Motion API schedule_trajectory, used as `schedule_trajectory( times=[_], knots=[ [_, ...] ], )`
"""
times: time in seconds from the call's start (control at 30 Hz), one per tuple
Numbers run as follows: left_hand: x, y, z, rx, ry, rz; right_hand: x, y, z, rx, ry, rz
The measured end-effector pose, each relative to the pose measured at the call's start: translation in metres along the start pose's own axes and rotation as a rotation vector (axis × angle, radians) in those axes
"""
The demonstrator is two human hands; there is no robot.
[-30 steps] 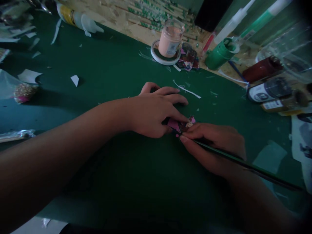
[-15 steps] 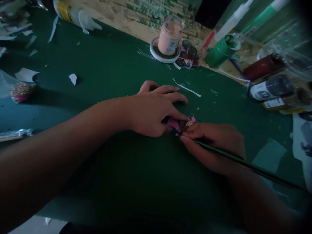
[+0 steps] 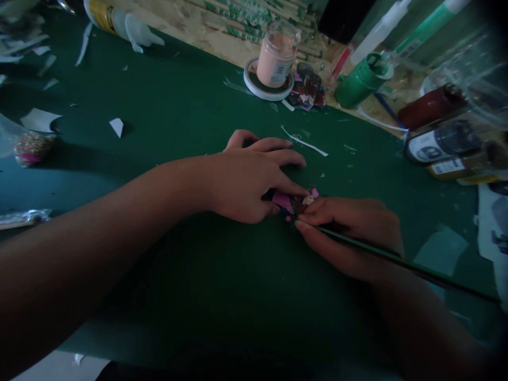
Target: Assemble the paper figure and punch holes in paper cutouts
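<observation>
The green table runs on all sides of the jar. Nearer the person than the jar is the left hand, fingers spread, forefinger and thumb resting on the cutout. The right hand, nearer than the jar and to its right, has thumb and fingers pinched on a thin stick, one end at the cutout. A glue bottle lies left of the jar, its yellow label too blurred to read. Right of the jar come an uncapped green bottle, then a dark bottle, its white label unreadable. The jar itself is open, holds something peach, has a small illegible label, and stands on a lid. Far left of it, a clear bag holds gold grains. The cutout, pink and brown, lies nearer the person than the jar.
</observation>
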State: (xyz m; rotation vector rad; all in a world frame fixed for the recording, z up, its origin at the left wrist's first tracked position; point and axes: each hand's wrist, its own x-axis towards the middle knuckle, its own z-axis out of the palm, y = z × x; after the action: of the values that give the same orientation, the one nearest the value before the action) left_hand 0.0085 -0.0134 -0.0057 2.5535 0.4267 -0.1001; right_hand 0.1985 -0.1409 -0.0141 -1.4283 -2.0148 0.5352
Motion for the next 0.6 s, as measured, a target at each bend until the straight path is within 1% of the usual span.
schedule_trajectory(
  times=[0.6],
  knots=[
    [0.0002,-0.0006,-0.0001,-0.025,-0.01,-0.004,-0.0007,0.0,-0.0003,0.002,-0.001,0.016]
  ],
)
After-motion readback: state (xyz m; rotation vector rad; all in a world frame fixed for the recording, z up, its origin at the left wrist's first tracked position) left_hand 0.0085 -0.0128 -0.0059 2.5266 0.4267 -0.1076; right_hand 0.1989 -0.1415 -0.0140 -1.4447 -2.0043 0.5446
